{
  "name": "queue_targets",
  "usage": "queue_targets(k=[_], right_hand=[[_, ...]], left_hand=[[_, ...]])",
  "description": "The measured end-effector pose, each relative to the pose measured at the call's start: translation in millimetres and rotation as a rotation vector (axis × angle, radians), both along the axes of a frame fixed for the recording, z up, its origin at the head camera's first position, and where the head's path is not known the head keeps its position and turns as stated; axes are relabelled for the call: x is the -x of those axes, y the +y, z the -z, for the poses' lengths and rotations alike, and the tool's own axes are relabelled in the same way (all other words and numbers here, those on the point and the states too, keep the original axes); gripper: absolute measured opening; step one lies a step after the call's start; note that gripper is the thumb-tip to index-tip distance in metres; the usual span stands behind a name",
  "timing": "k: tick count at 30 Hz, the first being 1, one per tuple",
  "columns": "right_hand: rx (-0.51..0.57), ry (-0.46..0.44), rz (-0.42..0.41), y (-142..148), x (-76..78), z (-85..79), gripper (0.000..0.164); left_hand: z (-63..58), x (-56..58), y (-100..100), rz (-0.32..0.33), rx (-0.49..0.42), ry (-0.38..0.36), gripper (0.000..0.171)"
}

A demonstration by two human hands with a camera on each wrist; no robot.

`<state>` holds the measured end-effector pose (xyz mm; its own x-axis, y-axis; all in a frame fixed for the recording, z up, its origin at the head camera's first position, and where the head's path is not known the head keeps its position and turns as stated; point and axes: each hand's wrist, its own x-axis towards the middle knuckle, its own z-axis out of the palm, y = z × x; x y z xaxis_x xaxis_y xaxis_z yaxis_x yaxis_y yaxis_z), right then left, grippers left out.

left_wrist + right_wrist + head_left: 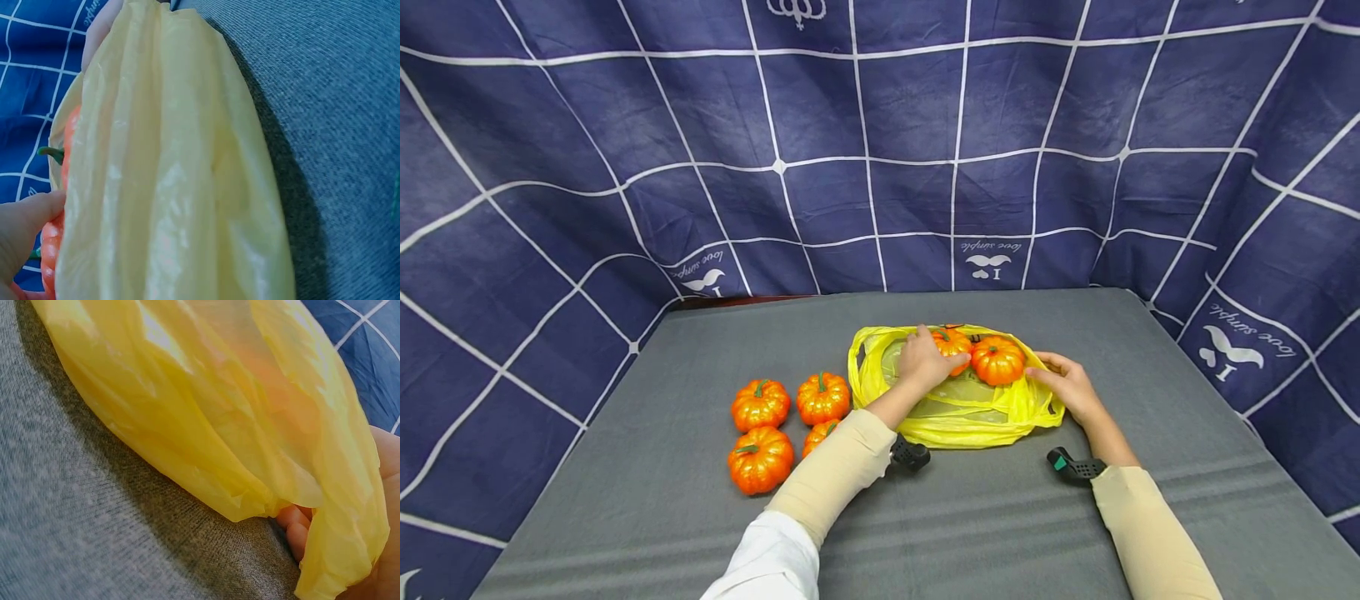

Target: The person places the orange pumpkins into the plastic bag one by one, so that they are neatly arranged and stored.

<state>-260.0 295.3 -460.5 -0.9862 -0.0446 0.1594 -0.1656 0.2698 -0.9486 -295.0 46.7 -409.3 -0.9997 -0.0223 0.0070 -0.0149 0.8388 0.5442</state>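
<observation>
A yellow plastic bag [970, 433] lies spread with its mouth facing up, and small orange pumpkins sit inside it. My left hand [922, 360] reaches into the bag and grips one pumpkin [953, 346], thumb on its near side. Close to its right rests another pumpkin [997, 360]. The left wrist view shows my thumb [34, 215] against the ribbed orange side, with the bag wall covering most of the pumpkin. At the bag's right end, my right hand [1067, 382] holds the edge by the handle; yellow film hides part of its fingers in the right wrist view.
Left of the bag, several more pumpkins [761, 460] stand on the grey tabletop [685, 400], one partly behind my left sleeve. A blue curtain with white grid lines [917, 200] hangs around the table's back and sides. Black wrist devices [1075, 467] sit near both wrists.
</observation>
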Motion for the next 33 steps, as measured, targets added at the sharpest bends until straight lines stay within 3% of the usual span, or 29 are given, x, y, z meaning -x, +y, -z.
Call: queue_targets(k=[8, 23, 33], right_hand=[[-0.011, -0.004, 0.008, 1.6, 3.2, 3.5, 0.048], [-0.022, -0.016, 0.016, 0.5, 1.1, 2.0, 0.048], [-0.042, -0.025, 0.025, 1.2, 1.2, 2.1, 0.049]], left_hand=[[7.4, 2.6, -1.6, 0.053, -0.004, 0.017, 0.085], [9.0, 3.2, -3.6, 0.093, -0.022, 0.035, 0.087], [4.8, 0.6, -6.8, 0.118, 0.008, -0.019, 0.103]])
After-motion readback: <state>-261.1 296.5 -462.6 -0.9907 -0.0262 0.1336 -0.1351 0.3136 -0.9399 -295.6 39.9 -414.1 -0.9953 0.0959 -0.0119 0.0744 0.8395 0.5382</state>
